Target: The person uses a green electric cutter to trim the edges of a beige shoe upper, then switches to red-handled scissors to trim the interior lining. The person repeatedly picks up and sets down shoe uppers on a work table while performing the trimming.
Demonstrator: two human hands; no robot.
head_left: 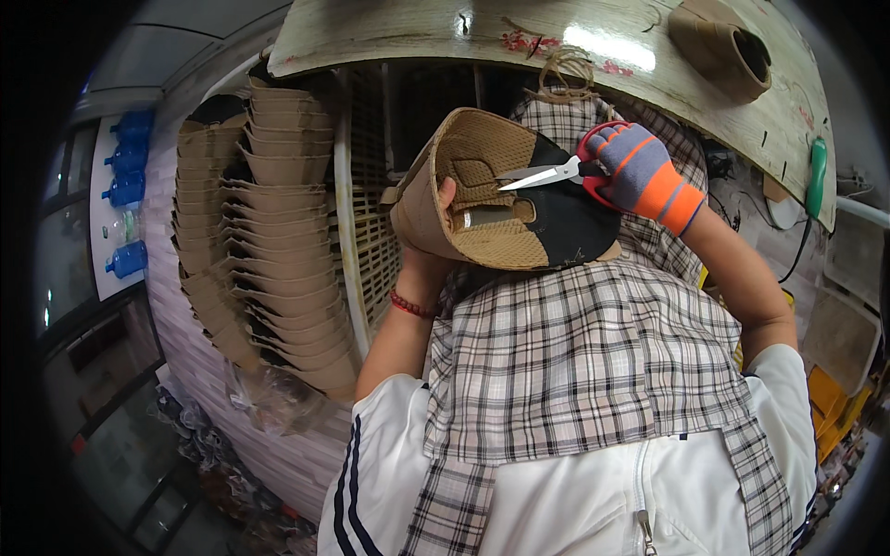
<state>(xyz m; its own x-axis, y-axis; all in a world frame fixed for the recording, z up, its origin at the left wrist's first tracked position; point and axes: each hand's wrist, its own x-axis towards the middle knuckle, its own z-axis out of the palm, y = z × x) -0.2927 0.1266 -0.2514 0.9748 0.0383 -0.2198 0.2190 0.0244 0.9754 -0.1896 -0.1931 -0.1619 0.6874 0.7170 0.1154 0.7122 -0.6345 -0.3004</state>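
My left hand (425,265), bare with a red bead bracelet at the wrist, grips a tan boot upper (422,208) from below. One finger reaches over its edge onto the patterned lining; the other fingers are hidden. The upper's opening faces me, and a black panel (570,218) spreads from its right side. In a grey and orange glove, my right hand (640,171) is closed around the red handles of a pair of scissors (547,174). Their blades are slightly parted and point left, over the upper's opening. I cannot tell whether they touch it.
Tall stacks of similar tan uppers (287,232) stand at the left, beside a slatted rack (375,185). Ahead is a worn worktable (417,37), with another tan upper (723,51) and a green-handled tool (816,176) on its right. A checked apron (584,361) covers my lap.
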